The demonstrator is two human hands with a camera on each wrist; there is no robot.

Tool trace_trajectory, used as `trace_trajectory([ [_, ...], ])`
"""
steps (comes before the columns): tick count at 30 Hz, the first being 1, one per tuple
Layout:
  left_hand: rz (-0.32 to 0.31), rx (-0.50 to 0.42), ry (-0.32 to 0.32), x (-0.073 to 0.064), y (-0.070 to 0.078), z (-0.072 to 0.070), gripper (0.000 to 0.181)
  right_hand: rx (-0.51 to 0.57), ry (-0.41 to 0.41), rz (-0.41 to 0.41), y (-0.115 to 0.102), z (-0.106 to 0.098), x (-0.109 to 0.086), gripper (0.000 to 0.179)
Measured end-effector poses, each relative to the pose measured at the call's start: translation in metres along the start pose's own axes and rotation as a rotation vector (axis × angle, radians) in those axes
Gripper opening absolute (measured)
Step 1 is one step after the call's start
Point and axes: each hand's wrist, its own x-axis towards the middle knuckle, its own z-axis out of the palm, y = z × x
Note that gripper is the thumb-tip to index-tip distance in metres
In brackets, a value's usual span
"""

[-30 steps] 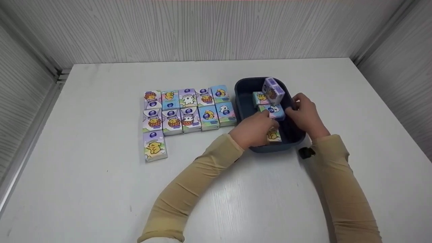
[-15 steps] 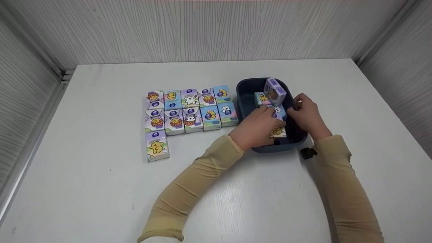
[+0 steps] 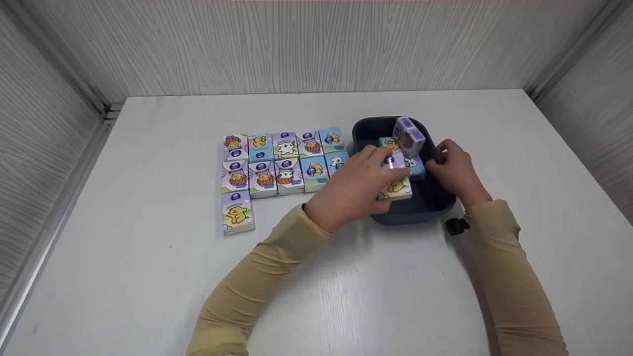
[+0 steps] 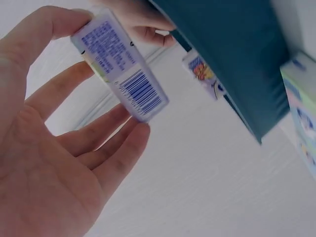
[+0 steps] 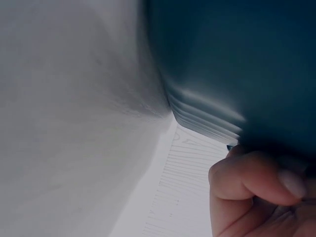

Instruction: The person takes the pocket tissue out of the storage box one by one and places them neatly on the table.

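My left hand [image 3: 348, 190] holds a small, cartoon-printed tissue pack [image 3: 399, 189] over the left side of a dark blue plastic bin [image 3: 415, 216]. In the left wrist view, thumb and fingertips pinch this pack [image 4: 121, 66] by its ends, its barcode side showing. My right hand [image 3: 457, 170] grips the bin's right rim, with the thumb on the inner side; in the right wrist view, its curled fingers are at the bin wall [image 5: 212, 64]. Inside the bin, one purple pack [image 3: 409, 138] stands upright near the back, beside a blue pack [image 3: 415, 167] and a partly covered pack [image 3: 389, 143].
Left of the bin, several similar packs [image 3: 262, 174] lie flat in two touching rows. One more pack [image 3: 238, 213] lies in front of the leftmost column. A small black object [image 3: 456, 226] is at the right wrist. Panelled walls [image 3: 316, 47] surround the white table [image 3: 163, 277].
My left hand has lifted the pack from inside the bin and drawn it slightly left, uncovering more of the blue pack. My right hand keeps its grip on the rim. The whole view has shifted slightly.
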Motion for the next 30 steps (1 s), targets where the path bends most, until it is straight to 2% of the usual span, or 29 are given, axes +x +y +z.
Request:
trace_trajectory([
  [4, -0.052, -0.016, -0.035, -0.026, -0.007, -0.006, 0.061, -0.010, -0.003, -0.013, -0.001, 0.001, 0.000, 0.023],
  [7, -0.118, -0.035, -0.100, -0.047, -0.014, -0.007, 0.066, -0.018, -0.012, -0.010, -0.001, 0.001, 0.000, 0.023],
  [10, -0.170, -0.047, -0.165, -0.066, -0.019, -0.004, 0.063, -0.035, -0.008, -0.010, -0.001, 0.000, 0.000, 0.024],
  [13, -0.195, -0.048, -0.217, -0.083, -0.024, 0.001, 0.055, -0.051, 0.003, -0.013, 0.000, 0.000, 0.000, 0.024],
  [18, -0.200, -0.024, -0.280, -0.111, -0.029, 0.009, 0.051, -0.049, -0.003, -0.007, 0.000, 0.000, 0.000, 0.024],
  [20, -0.214, -0.016, -0.303, -0.121, -0.032, 0.011, 0.050, -0.041, -0.016, 0.004, 0.002, 0.001, -0.001, 0.025],
  [24, -0.282, -0.016, -0.324, -0.135, -0.039, 0.011, 0.048, -0.036, -0.032, 0.014, 0.003, 0.002, -0.001, 0.026],
  [27, -0.316, 0.000, -0.316, -0.141, -0.046, 0.010, 0.049, -0.037, -0.024, 0.016, 0.002, -0.001, -0.001, 0.026],
  [30, -0.322, 0.013, -0.310, -0.145, -0.050, 0.008, 0.048, -0.040, -0.028, 0.024, 0.000, -0.002, 0.000, 0.027],
])
